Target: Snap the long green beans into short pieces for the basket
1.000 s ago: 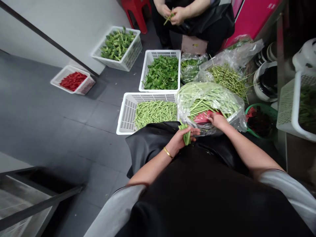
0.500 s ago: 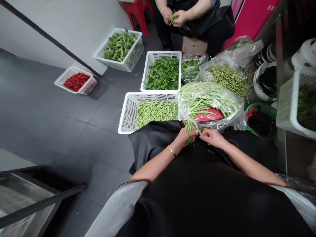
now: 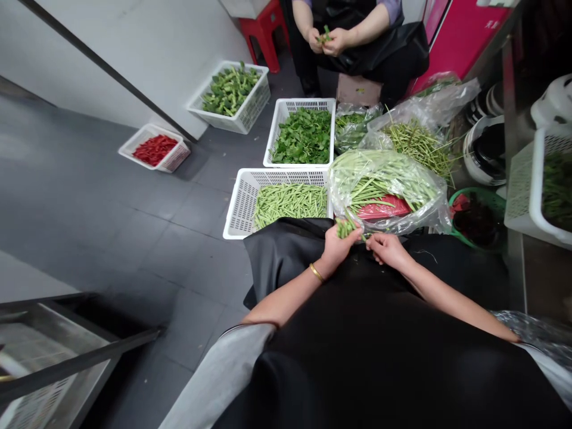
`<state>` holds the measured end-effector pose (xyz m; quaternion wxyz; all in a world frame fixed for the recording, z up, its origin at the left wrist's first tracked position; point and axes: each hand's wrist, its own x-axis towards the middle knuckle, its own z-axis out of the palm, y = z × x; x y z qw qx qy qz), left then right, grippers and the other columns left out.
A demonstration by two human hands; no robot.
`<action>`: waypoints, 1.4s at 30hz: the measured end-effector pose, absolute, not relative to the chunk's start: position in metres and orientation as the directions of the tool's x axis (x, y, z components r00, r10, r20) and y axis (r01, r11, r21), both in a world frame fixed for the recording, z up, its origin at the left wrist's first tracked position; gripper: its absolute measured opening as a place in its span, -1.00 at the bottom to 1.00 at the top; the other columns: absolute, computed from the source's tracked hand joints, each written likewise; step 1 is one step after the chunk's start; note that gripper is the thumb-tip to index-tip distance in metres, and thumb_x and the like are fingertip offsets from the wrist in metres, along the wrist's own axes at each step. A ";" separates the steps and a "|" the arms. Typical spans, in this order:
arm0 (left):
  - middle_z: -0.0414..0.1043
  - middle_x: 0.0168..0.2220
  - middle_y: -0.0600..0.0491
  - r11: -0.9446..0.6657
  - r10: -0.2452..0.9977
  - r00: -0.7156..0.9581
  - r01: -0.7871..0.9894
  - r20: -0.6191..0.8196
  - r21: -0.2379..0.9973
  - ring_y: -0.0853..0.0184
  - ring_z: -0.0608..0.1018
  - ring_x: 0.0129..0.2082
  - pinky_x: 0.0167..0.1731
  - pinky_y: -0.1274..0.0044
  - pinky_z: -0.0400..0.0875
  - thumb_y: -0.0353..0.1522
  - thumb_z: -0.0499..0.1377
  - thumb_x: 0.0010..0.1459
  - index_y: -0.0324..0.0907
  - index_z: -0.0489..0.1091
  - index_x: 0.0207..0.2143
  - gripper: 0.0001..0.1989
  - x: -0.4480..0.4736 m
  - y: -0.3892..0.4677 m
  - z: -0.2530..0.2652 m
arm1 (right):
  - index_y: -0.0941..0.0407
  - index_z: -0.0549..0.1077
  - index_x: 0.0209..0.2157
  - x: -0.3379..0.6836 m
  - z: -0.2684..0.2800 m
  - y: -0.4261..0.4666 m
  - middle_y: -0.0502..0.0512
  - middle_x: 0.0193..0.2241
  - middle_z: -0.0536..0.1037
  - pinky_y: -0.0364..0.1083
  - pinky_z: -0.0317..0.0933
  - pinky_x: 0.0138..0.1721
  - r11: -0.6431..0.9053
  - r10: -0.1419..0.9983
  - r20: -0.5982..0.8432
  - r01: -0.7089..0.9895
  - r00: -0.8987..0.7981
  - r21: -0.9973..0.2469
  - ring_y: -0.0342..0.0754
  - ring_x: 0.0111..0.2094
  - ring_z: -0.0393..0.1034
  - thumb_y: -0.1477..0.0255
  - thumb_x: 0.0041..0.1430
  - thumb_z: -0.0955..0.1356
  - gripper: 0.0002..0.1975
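Note:
My left hand point(image 3: 336, 249), with a gold bangle at the wrist, is closed around a small bunch of green long bean pieces point(image 3: 345, 227). Just to its right, my right hand point(image 3: 388, 249) is closed, its fingertips pinching the end of a long bean that reaches over from the left hand. Both hands are over my black apron. Beyond them lies a clear plastic bag point(image 3: 431, 205) of whole long beans point(image 3: 364, 193), with something red inside. A white basket point(image 3: 243, 202) to the left holds many short-cut bean pieces point(image 3: 290, 201).
A white basket of leafy greens point(image 3: 304, 137) stands behind the beans. Farther left are baskets of green stalks point(image 3: 230, 89) and red peppers point(image 3: 155, 149). A co-worker's hands point(image 3: 328, 43) hold greens at the top. A green basin point(image 3: 469, 232) and metal shelf edge point(image 3: 513, 238) are on the right.
The bean bunch in my left hand has tilted to the right, and the bean between my hands shows less. The whole scene has shifted slightly right as the camera turned.

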<state>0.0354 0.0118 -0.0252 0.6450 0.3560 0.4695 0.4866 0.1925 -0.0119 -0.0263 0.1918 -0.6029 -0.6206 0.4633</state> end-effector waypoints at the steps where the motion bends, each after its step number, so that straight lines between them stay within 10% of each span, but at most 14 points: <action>1: 0.46 -0.46 0.08 0.247 0.967 0.122 -0.227 -0.224 0.942 0.43 0.46 -0.45 -0.38 0.58 0.36 -0.27 0.40 -0.18 -0.23 0.45 -0.40 -0.70 0.034 0.011 -0.024 | 0.09 0.32 -0.55 0.192 -0.028 -0.015 -0.07 -0.76 0.33 -0.16 0.11 -0.60 -0.134 0.924 -0.318 0.598 -0.214 -0.790 -0.13 -0.71 0.25 0.23 0.22 0.22 -0.67; 7: 0.27 -0.67 0.16 0.493 0.844 0.391 -0.299 -0.366 0.817 0.53 0.26 -0.70 -0.64 0.61 0.16 -0.15 0.37 -0.14 -0.30 0.44 -0.44 -0.62 0.026 0.017 -0.029 | 0.12 0.41 -0.51 0.217 -0.015 -0.013 0.00 -0.61 0.45 -0.14 0.15 -0.51 0.121 0.788 -0.340 0.670 -0.514 -0.733 -0.12 -0.59 0.34 0.32 0.04 0.38 -0.83; 13: 0.19 -0.72 0.17 0.709 0.614 0.707 -0.300 -0.350 0.638 0.56 0.20 -0.74 -0.71 0.63 0.05 -0.17 0.39 -0.18 -0.30 0.38 -0.50 -0.61 0.027 0.016 -0.031 | 0.12 0.38 -0.25 0.206 -0.006 0.008 -0.04 -0.55 0.47 -0.16 0.22 -0.61 -0.177 0.909 -0.244 0.217 -0.337 -0.960 -0.15 -0.63 0.34 0.10 0.08 0.36 -0.63; 17: 0.18 -0.66 0.19 0.727 0.668 0.612 -0.412 -0.424 0.550 0.59 0.20 -0.72 -0.70 0.66 0.07 -0.18 0.39 -0.16 -0.27 0.33 -0.48 -0.61 0.033 0.014 -0.032 | 0.12 0.36 -0.36 0.186 -0.018 0.018 0.09 -0.48 0.51 -0.08 0.30 -0.41 0.075 0.990 0.006 0.500 -0.138 -0.863 -0.05 -0.48 0.41 0.22 0.22 0.28 -0.76; 22: 0.29 -0.62 0.16 0.510 0.859 0.252 -0.335 -0.446 0.792 0.52 0.30 -0.68 -0.64 0.61 0.21 -0.15 0.41 -0.22 -0.25 0.30 -0.47 -0.56 0.033 0.017 -0.036 | 0.15 0.42 -0.32 0.199 -0.036 0.023 0.22 -0.34 0.55 -0.08 0.24 -0.31 0.087 0.982 -0.108 0.871 -0.158 -0.484 0.05 -0.31 0.44 0.38 0.20 0.30 -0.87; 29: 0.30 -0.59 0.17 0.319 0.900 0.324 -0.034 -0.292 0.947 0.52 0.29 -0.59 -0.54 0.62 0.19 -0.26 0.40 -0.24 -0.28 0.37 -0.50 -0.65 0.029 0.021 -0.041 | 0.10 0.41 -0.49 0.196 -0.012 -0.003 0.02 -0.54 0.51 -0.15 0.15 -0.45 0.227 0.813 -0.317 0.768 -0.488 -0.599 -0.08 -0.50 0.38 0.29 0.16 0.35 -0.79; 37: 0.24 -0.65 0.20 0.189 0.755 0.567 0.291 -0.329 0.938 0.51 0.23 -0.59 -0.54 0.61 0.09 -0.39 0.33 -0.25 -0.28 0.35 -0.62 -0.80 0.030 0.016 -0.045 | 0.10 0.42 -0.35 0.225 0.015 0.003 0.13 -0.40 0.54 -0.11 0.15 -0.40 0.496 0.742 -0.201 0.725 -0.640 -0.477 -0.03 -0.43 0.41 0.38 0.25 0.26 -0.85; 42: 0.21 -0.71 0.19 0.436 0.763 0.502 0.064 -0.407 0.898 0.53 0.21 -0.68 -0.61 0.60 0.10 -0.28 0.36 -0.22 -0.25 0.29 -0.63 -0.69 0.033 0.017 -0.042 | 0.09 0.27 -0.52 0.211 -0.010 0.003 0.02 -0.61 0.39 -0.12 0.14 -0.47 0.235 0.910 -0.053 0.616 -0.412 -0.752 -0.11 -0.57 0.30 0.23 0.27 0.23 -0.68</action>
